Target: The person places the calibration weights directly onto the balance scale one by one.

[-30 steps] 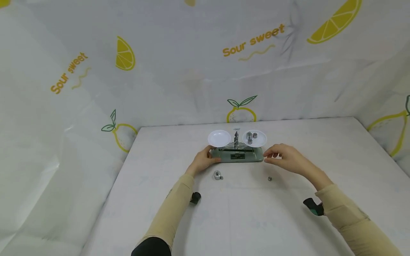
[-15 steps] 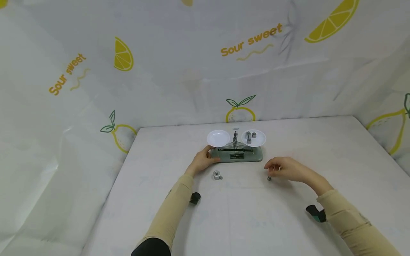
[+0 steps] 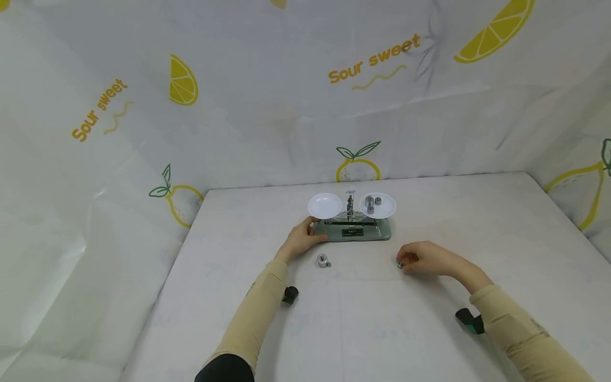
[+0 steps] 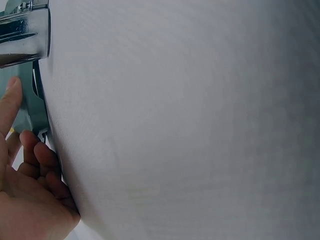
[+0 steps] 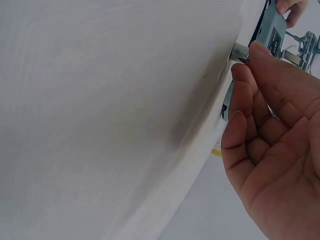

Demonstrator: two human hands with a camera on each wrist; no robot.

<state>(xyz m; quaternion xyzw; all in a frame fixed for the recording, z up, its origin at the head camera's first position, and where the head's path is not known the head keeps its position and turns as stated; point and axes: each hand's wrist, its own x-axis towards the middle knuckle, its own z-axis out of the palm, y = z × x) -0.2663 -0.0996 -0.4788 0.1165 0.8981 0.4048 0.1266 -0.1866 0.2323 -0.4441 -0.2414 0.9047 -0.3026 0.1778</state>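
Observation:
A green balance scale with two white pans stands toward the back of the table. My left hand grips the left end of its base, thumb along the front; in the left wrist view those fingers lie against the green base. Down on the table to the right, my right hand has thumb and index finger at a small metal weight, which rests on the white cloth. Several metal weights sit in the right pan. The left pan holds nothing.
In front of the scale stand a larger metal weight and a tiny one beside it. White cloth covers the table. A lemon-printed curtain hangs behind it.
My right hand has come down and toward me from beside the scale's right end to the small weight, its fingers closing around it. My left hand stays on the scale.

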